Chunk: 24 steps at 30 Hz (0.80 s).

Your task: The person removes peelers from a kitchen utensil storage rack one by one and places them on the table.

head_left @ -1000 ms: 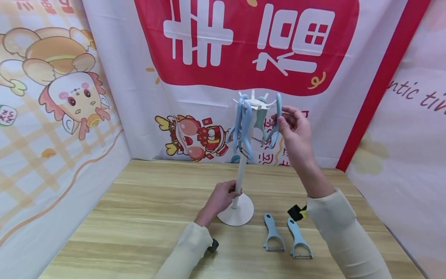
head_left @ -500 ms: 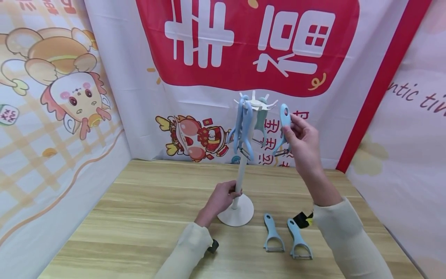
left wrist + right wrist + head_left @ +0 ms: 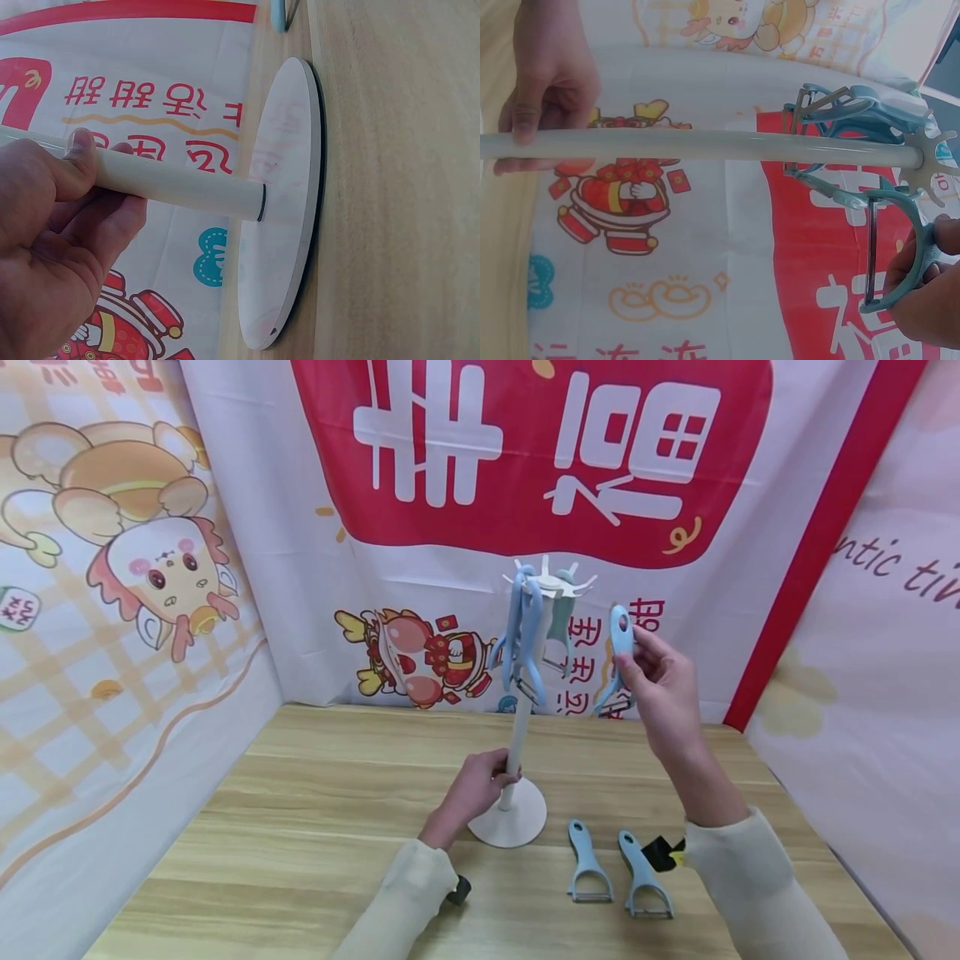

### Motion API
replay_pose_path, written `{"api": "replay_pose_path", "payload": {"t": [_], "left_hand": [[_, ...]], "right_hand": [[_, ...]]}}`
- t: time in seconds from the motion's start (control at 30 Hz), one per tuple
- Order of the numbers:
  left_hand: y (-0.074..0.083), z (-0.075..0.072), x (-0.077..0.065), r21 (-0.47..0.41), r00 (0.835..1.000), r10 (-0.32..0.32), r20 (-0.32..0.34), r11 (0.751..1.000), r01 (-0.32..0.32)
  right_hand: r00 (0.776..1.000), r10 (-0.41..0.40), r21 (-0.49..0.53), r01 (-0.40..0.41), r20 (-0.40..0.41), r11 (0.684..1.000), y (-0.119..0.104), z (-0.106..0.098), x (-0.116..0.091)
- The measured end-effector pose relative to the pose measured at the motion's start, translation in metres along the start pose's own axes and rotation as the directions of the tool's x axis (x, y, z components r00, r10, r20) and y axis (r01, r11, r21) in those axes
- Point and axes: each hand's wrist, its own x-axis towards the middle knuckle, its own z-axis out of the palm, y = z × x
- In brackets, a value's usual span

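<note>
My left hand [image 3: 480, 781] grips the white pole [image 3: 520, 739] of an upright stand low down, just above its round base [image 3: 525, 827]. In the left wrist view, thumb and fingers wrap the pole [image 3: 187, 187]. My right hand [image 3: 665, 689] pinches a light blue Y-shaped peeler [image 3: 618, 647] by its handle, hole end up and blade down. That peeler is apart from the hook ring [image 3: 553, 583], to its right. Blue peelers [image 3: 533, 627] hang on the ring's left side and a greenish one [image 3: 562, 620] on its right, partly overlapped.
Two more light blue peelers, a left one [image 3: 582, 847] and a right one [image 3: 637, 862], lie on the wooden table [image 3: 300, 827] right of the base. A printed cloth [image 3: 420, 568] hangs behind the stand. Other printed cloths flank the table.
My right hand has taken the peeler off a hook on the ring and carried it right and downward. The left hand stays on the pole.
</note>
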Motion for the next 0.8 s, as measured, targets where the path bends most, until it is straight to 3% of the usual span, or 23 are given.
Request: {"api": "replay_pose_path", "payload": {"t": [0.37, 0.63, 0.8], "left_hand": [[0.001, 0.000, 0.002, 0.007, 1.000, -0.003, 0.003, 1.000, 0.002], [0.000, 0.001, 0.002, 0.009, 1.000, 0.007, -0.002, 1.000, -0.007], [0.001, 0.001, 0.001, 0.021, 1.000, 0.014, -0.004, 1.000, -0.014]], "right_hand": [[0.999, 0.044, -0.018, -0.044, -0.011, 0.999, 0.014, -0.005, -0.012], [0.998, 0.059, 0.027, -0.058, -0.032, 0.998, 0.024, -0.011, -0.017], [0.997, 0.069, -0.031, -0.070, -0.024, 0.997, 0.031, -0.014, -0.022]]}}
